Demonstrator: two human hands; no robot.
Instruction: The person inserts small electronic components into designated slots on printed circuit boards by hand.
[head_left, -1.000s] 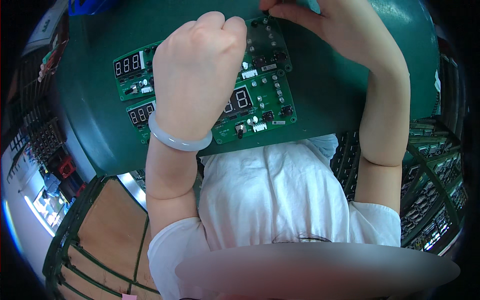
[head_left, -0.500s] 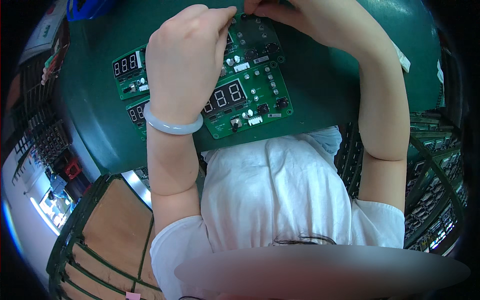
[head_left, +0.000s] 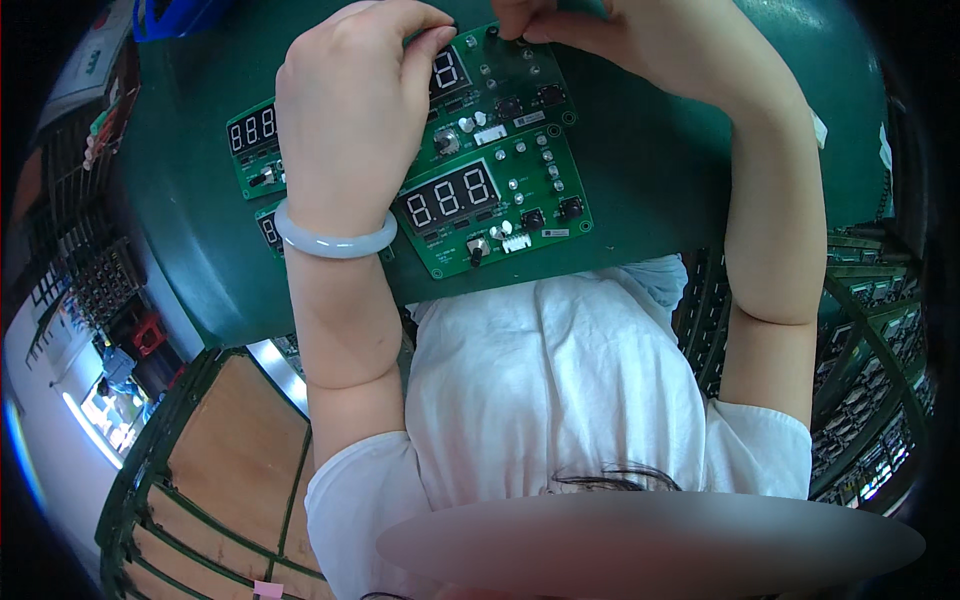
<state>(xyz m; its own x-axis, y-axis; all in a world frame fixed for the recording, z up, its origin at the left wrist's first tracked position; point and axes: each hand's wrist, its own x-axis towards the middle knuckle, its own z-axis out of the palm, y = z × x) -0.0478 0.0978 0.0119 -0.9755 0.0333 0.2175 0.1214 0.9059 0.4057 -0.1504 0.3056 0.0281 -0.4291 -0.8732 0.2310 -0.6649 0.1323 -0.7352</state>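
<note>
My left hand (head_left: 355,105), with a pale bangle at the wrist, is pinched closed over the upper board's display side. A small black part (head_left: 455,27) shows at its fingertips. My right hand (head_left: 610,45) is closed in a pinch at the far edge of the upper green circuit board (head_left: 505,85); something small and dark is at its fingertips, too hidden to name. Nearer me lies a second circuit board (head_left: 510,205) with a three-digit display, white connector and black buttons. Two more boards lie left, an upper one (head_left: 252,160) and a lower one (head_left: 268,230), partly hidden by my left arm.
The boards lie on a dark green table mat (head_left: 650,190). A blue container (head_left: 180,18) stands at the far left. Racks holding many boards (head_left: 870,350) are at the right, and a green-framed brown panel (head_left: 235,450) is at the lower left.
My left hand has shifted left and slightly away, uncovering more of both displays. The right hand has moved a little right and nearer me. The boards appear slightly shifted in the view.
</note>
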